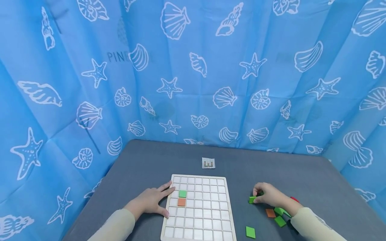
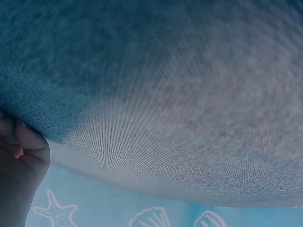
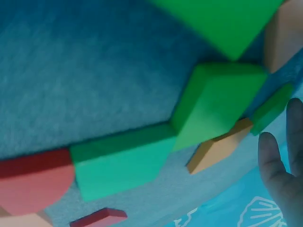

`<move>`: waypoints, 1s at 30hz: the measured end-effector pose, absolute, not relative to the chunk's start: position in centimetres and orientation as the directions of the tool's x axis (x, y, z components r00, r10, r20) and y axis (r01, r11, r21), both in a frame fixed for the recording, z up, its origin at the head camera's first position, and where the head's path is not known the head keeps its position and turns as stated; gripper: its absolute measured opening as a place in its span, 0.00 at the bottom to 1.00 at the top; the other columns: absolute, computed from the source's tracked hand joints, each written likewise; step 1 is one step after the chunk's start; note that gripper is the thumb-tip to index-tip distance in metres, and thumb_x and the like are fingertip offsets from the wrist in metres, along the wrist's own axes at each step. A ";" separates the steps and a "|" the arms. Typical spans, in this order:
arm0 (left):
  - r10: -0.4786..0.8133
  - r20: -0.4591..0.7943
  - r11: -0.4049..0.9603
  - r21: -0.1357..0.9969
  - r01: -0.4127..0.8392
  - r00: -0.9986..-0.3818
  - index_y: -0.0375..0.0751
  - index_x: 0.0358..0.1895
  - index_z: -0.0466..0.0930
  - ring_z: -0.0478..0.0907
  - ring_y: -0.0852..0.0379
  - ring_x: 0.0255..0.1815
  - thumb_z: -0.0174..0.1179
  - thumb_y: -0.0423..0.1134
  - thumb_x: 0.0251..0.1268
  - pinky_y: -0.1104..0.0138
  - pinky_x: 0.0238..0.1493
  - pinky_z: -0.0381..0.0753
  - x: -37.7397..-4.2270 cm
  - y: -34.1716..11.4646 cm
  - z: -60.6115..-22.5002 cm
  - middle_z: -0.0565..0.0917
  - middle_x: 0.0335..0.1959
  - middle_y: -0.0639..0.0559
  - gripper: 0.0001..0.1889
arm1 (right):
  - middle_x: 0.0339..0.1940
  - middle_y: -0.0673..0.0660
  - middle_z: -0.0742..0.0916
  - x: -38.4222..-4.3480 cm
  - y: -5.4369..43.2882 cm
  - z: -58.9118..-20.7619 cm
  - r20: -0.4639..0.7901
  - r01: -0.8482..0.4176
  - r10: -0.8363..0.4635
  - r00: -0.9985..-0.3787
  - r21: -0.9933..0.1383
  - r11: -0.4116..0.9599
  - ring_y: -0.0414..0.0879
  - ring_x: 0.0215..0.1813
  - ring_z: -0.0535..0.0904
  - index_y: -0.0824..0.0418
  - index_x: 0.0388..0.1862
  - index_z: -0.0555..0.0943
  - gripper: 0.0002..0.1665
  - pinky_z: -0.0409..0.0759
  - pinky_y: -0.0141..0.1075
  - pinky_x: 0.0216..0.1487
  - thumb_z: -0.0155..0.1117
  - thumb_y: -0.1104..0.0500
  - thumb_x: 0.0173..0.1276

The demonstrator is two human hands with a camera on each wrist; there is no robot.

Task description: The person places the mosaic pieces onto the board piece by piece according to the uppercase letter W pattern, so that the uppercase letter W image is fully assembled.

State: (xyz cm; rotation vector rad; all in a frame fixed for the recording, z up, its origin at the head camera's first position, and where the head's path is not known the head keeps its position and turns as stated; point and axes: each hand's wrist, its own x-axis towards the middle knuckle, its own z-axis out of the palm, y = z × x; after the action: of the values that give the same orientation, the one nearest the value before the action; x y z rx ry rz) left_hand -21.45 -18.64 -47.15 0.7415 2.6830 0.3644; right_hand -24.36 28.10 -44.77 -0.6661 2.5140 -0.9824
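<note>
A white gridded board (image 1: 197, 204) lies on the table, with a green tile (image 1: 182, 193) in one cell and an orange tile (image 1: 182, 202) in the cell just below it. My left hand (image 1: 152, 201) rests at the board's left edge, thumb and fingers spread. To the right of the board, my right hand (image 1: 268, 194) pinches a small green tile (image 1: 252, 199) between thumb and fingers. Another green tile (image 1: 250, 232) lies nearer to me, apart from the rest. In the right wrist view, thick green, red and orange pieces fill the table beside the right hand.
Beside the right forearm lies a loose pile with an orange tile (image 1: 270, 213), a green tile (image 1: 280, 221) and a partly hidden red piece (image 1: 294, 199). A small card (image 1: 208, 163) with a grid pattern lies behind the board. Blue shell-print curtains (image 1: 193, 83) surround the grey table (image 1: 156, 160).
</note>
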 end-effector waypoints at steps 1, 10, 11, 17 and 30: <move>0.534 -0.245 0.831 0.328 0.449 -0.810 0.53 0.77 0.55 0.71 0.38 0.63 0.63 0.68 0.49 0.46 0.58 0.70 -21.4 -18.6 -47.2 0.51 0.79 0.51 0.51 | 0.30 0.52 0.76 -24.3 28.1 -44.7 -0.151 -0.292 -0.542 -0.827 -0.708 0.643 0.42 0.32 0.70 0.63 0.29 0.74 0.11 0.68 0.36 0.31 0.70 0.65 0.60; 0.523 -0.247 0.837 0.330 0.437 -0.815 0.53 0.77 0.56 0.70 0.39 0.63 0.64 0.68 0.48 0.46 0.58 0.69 -21.4 -18.6 -46.9 0.52 0.78 0.51 0.52 | 0.31 0.56 0.84 -23.3 26.7 -43.3 -0.177 -0.071 -0.401 -0.899 -0.844 0.532 0.51 0.36 0.81 0.70 0.34 0.77 0.07 0.79 0.42 0.36 0.64 0.65 0.67; 0.523 -0.245 0.837 0.327 0.439 -0.816 0.53 0.77 0.56 0.71 0.39 0.63 0.64 0.68 0.48 0.46 0.58 0.70 -21.4 -18.6 -47.0 0.52 0.78 0.51 0.52 | 0.31 0.56 0.85 -23.2 26.5 -43.2 -0.199 -0.023 -0.365 -0.909 -0.852 0.523 0.52 0.37 0.82 0.70 0.35 0.77 0.07 0.80 0.44 0.38 0.63 0.65 0.68; 0.527 -0.257 0.837 0.322 0.443 -0.810 0.53 0.77 0.55 0.71 0.39 0.63 0.63 0.69 0.49 0.47 0.58 0.69 -21.4 -18.5 -47.1 0.51 0.79 0.52 0.52 | 0.32 0.54 0.87 -22.7 25.0 -42.9 -0.317 0.216 -0.230 -0.920 -0.901 0.377 0.51 0.38 0.85 0.71 0.43 0.80 0.09 0.82 0.46 0.45 0.61 0.64 0.70; 0.548 -0.244 0.826 0.307 0.473 -0.800 0.50 0.77 0.55 0.71 0.38 0.62 0.63 0.67 0.50 0.46 0.56 0.71 -21.2 -18.6 -46.7 0.51 0.78 0.49 0.52 | 0.33 0.58 0.88 -21.6 19.8 -42.5 -0.380 0.373 -0.108 -0.919 -0.924 0.080 0.48 0.35 0.87 0.80 0.57 0.74 0.20 0.83 0.40 0.39 0.60 0.69 0.70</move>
State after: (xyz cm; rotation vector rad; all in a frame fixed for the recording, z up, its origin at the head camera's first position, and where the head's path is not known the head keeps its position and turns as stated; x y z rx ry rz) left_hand -21.22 -18.63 -46.72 0.7730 2.6861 0.3311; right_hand -21.55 19.81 -42.47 0.2625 2.0155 -1.8990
